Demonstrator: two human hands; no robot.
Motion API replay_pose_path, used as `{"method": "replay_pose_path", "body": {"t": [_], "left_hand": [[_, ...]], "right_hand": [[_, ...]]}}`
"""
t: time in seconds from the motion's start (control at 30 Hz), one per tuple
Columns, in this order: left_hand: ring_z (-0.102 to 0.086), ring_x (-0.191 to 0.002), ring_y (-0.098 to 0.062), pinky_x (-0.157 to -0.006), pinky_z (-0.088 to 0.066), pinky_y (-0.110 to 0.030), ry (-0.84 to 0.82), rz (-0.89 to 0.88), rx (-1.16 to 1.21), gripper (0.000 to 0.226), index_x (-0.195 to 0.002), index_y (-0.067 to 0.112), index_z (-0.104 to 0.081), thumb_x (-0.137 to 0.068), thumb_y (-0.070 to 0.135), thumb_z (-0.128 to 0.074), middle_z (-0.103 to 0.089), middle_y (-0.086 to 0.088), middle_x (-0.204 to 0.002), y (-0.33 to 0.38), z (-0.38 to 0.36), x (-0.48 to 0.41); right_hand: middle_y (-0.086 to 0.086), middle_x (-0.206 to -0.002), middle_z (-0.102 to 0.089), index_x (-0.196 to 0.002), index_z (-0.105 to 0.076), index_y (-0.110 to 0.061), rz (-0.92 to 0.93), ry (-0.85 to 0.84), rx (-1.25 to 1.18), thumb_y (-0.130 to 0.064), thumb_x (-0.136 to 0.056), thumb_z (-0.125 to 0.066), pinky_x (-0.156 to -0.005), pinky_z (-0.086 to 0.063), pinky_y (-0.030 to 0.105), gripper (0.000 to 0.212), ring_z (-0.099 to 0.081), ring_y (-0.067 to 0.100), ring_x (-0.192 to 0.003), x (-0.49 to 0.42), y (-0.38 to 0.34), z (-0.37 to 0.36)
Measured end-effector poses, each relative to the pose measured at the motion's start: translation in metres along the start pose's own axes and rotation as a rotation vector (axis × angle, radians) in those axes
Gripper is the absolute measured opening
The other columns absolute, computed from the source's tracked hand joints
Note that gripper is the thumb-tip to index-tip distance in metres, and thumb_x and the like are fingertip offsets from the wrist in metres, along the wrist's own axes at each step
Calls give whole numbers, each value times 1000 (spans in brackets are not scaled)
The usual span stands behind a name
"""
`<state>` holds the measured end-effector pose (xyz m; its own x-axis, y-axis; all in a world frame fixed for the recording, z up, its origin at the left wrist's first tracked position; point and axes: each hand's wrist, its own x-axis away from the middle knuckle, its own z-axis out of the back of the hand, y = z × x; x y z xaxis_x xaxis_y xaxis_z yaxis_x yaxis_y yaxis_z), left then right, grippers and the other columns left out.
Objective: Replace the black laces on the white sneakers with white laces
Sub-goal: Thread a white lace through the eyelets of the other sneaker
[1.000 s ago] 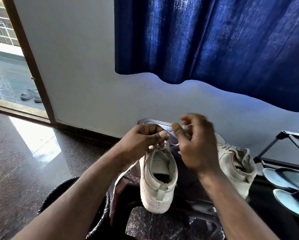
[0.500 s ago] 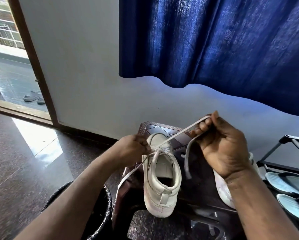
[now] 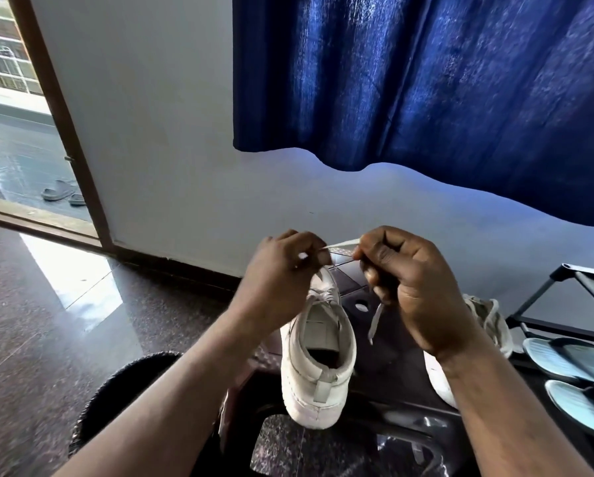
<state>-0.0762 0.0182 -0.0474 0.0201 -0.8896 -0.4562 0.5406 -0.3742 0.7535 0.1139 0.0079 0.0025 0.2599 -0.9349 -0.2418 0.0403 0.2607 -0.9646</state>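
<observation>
**White lace pulled between 2 hands above the sneaker**

We see the sneaker [image 3: 318,356] standing on the dark worktop [image 3: 395,370], just in front of us. Its long axis runs from near to far. The heel with its pull tab faces us and the toe points away toward the wall, leaning slightly right. The left hand [image 3: 281,270] is curled over the toe end, its fingertips pinching the white lace [image 3: 343,242]. The right hand [image 3: 412,287] is also curled and pinches the same lace just beside the left. A short stretch of lace runs taut between the 2 hands, and a loose end hangs below the right hand. A second sneaker [image 3: 488,318] lies on the worktop to the right, partly hidden behind the right wrist. A blue curtain [image 3: 426,80] hangs above, and 2 sandals [image 3: 564,356] sit at the far right.
</observation>
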Motion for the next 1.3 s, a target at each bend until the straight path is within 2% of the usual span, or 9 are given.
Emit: {"method": "replay_pose_path", "body": {"t": [0.07,0.17,0.37,0.47,0.63,0.8,0.97,1.1,1.3], "left_hand": [[-55,-95,-22,-81,-49,-39,57,25,-348,9,-95,37,-76,-98,36,-67,-70,13,-101,-11,16,1],[-55,-101,-26,-85,-51,-43,98,91,-570,15,-106,38,-77,-99,39,-64,-73,11,-108,-22,33,5],[-52,-104,-13,-89,-41,-20,0,-200,-214,29,-123,37,-71,-95,42,-66,-68,18,-108,5,25,12],[-55,-92,-18,-80,-50,-40,25,-304,-361,25,-104,30,-75,-99,41,-54,-70,16,-90,6,18,14],[-53,-96,-21,-75,-35,-36,54,-94,-696,28,-97,30,-74,-96,36,-47,-71,13,-88,2,26,17],[-55,-98,-23,-80,-40,-38,29,102,-827,14,-91,26,-70,-85,24,-57,-69,10,-85,9,27,19],[-61,-93,-28,-79,-41,-38,-7,291,-771,27,-99,27,-74,-81,23,-55,-71,0,-86,10,31,19],[-63,-99,-25,-80,-43,-36,-4,207,-721,26,-104,33,-73,-87,25,-55,-72,5,-98,6,30,20],[-70,-97,-4,-90,-54,-32,-234,104,176,15,-107,38,-74,-99,38,-61,-75,20,-99,15,16,21]], "right_hand": [[7,-66,-49,-77,-70,-17,-10,26,-45,-24,-103,-58,-48,-28,24,30,-36,15,-54,-2,0,5],[8,-67,-50,-78,-70,-16,-27,17,-26,-25,-102,-59,-49,-26,26,28,-36,15,-53,-1,3,6],[0,-57,-53,-82,-70,-8,-91,-76,142,-19,-104,-61,-50,-33,23,26,-40,12,-51,-1,16,-14],[-1,-56,-54,-78,-68,-12,-101,-75,155,-21,-103,-63,-50,-34,24,27,-41,12,-50,-1,18,-16],[5,-59,-53,-82,-67,-4,-119,2,81,-16,-103,-61,-47,-35,20,25,-39,14,-50,-2,13,-4],[7,-63,-55,-85,-67,-1,-142,-20,101,-16,-103,-61,-51,-35,23,24,-40,19,-56,2,16,-1],[10,-69,-64,-80,-72,-10,-116,-69,149,-15,-101,-65,-63,-41,37,22,-50,27,-68,7,15,0],[-3,-69,-70,-79,-78,-14,-51,-68,203,-16,-93,-73,-64,-48,24,15,-61,12,-64,9,13,1],[4,-88,-80,-86,-82,-21,5,-9,287,-31,-74,-84,-84,-60,49,16,-76,23,-85,13,13,-2]]}}
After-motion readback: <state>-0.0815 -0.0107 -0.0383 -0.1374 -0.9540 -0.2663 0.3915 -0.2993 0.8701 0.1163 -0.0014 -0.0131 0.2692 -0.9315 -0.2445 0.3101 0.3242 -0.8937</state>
